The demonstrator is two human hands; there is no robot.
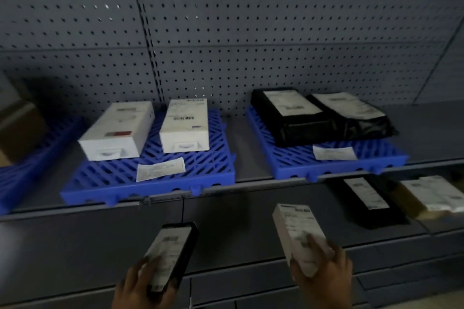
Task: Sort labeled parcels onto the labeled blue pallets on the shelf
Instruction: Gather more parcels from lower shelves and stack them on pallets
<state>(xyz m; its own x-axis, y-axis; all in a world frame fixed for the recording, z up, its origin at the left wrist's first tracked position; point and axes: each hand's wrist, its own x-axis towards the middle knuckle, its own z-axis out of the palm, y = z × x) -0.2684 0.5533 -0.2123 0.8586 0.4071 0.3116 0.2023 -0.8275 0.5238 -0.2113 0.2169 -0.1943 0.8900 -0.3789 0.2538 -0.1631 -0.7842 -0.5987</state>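
Observation:
My left hand grips a black parcel with a white label, below the shelf's front edge. My right hand grips a white labeled box further right. On the shelf, the middle blue pallet carries two white boxes and a loose paper label. The right blue pallet carries two black parcels and a paper label. A third blue pallet at the left holds a brown carton.
Grey pegboard backs the shelf. On the lower shelf at the right lie a black parcel and a tan parcel, both labeled. A bare strip of shelf separates the middle and right pallets.

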